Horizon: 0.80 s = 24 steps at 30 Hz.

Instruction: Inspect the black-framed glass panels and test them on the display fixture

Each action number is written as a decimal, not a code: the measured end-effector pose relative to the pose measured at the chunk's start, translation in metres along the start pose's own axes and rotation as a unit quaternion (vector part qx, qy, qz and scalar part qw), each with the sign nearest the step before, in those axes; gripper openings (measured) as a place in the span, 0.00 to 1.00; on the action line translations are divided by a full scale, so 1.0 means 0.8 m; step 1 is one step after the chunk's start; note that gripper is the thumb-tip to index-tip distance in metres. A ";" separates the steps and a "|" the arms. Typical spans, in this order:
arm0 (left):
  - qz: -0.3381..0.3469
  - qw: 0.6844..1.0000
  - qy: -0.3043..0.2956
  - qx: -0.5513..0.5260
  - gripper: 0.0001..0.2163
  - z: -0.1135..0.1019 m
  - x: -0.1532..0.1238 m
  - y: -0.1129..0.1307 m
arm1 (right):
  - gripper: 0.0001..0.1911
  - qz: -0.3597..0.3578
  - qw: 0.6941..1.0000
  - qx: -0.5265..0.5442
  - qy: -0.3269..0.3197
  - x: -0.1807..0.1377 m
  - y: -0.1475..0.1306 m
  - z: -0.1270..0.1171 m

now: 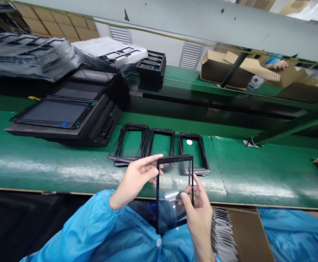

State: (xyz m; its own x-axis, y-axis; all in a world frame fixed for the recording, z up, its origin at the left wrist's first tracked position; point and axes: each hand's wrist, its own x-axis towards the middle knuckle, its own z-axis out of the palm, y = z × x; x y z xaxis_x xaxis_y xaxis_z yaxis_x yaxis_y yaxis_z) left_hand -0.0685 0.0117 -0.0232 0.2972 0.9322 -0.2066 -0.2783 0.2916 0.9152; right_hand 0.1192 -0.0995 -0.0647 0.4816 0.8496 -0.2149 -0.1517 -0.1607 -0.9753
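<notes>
Between my two hands a black-framed clear panel [172, 159] is held tilted, above the front edge of the green bench. My left hand [137, 178] grips its upper left edge between thumb and fingers. On the right side, my right hand [199, 203] holds the panel, its thumb in front and its fingers seen through the clear middle. Just beyond lie three piles of black rectangular frames: a left pile [118, 145], a middle pile [172, 140] partly hidden by the panel, and a right pile [202, 153].
Stacked dark trays with screens [55, 112] stand at the left. Wrapped frame bundles [112, 51], a black bin [153, 72] and an open carton [227, 69] sit on the rear shelf. A green metal post [290, 125] rises at right. Another person's hand [280, 65] shows beyond.
</notes>
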 end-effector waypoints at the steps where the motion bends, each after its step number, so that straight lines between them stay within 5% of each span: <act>1: -0.001 1.000 0.001 0.004 0.24 0.001 0.000 0.001 | 0.36 -0.007 1.000 -0.009 -0.001 0.000 0.003 0.000; 5: -0.002 0.999 0.022 0.045 0.24 0.003 -0.003 0.010 | 0.32 -0.096 0.989 -0.115 0.014 0.003 0.009 -0.009; 9: 0.002 0.993 0.016 0.120 0.20 0.004 -0.012 0.024 | 0.27 -0.210 0.953 -0.212 0.057 0.021 -0.025 -0.024; 15: 0.004 0.984 -0.005 0.179 0.17 0.002 -0.030 0.028 | 0.16 -0.063 0.992 -0.054 -0.096 0.049 -0.096 -0.028; 24: -0.009 0.979 -0.014 0.204 0.17 -0.009 -0.031 0.023 | 0.10 -0.090 0.994 -0.026 -0.059 0.036 -0.098 -0.012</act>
State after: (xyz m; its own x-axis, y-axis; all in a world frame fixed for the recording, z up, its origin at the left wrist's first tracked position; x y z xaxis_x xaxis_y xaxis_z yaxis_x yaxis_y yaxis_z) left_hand -0.0876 -0.0041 -0.0039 0.3244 0.9202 -0.2189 0.1130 0.1921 0.9749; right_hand 0.1537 -0.0672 0.0051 0.3921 0.9193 -0.0329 -0.0272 -0.0242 -0.9993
